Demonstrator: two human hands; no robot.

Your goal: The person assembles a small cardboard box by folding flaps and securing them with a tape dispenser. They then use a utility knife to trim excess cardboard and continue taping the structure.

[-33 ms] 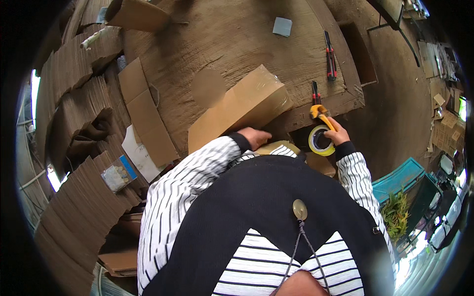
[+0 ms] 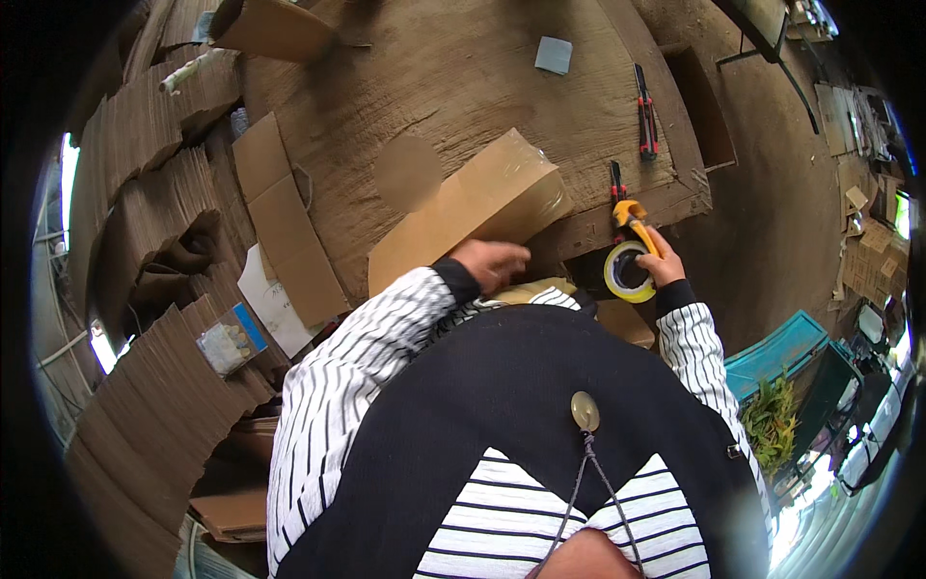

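Note:
My right hand (image 2: 664,262) is closed around the handle of an orange tape dispenser (image 2: 632,214). Its roll of yellowish clear tape (image 2: 617,286) hangs beside my fingers, just off the table's near right edge. My left hand (image 2: 490,264) is slightly blurred, its fingers stretched out to the right, holding nothing that I can see. It is at the near side of a long brown cardboard box (image 2: 473,198); whether it touches the box I cannot tell. Shiny clear tape covers the box's right end.
Two red and black utility knives, one farther off (image 2: 646,116) and one nearer (image 2: 617,183), lie at the table's right side. Beyond the box is a small pale blue square (image 2: 554,55). A folded cardboard piece (image 2: 289,217) and stacked cardboard sheets (image 2: 145,405) line the left.
My left hand has moved slightly away from my body, and its fingers have straightened. The right hand and tape dispenser have barely moved.

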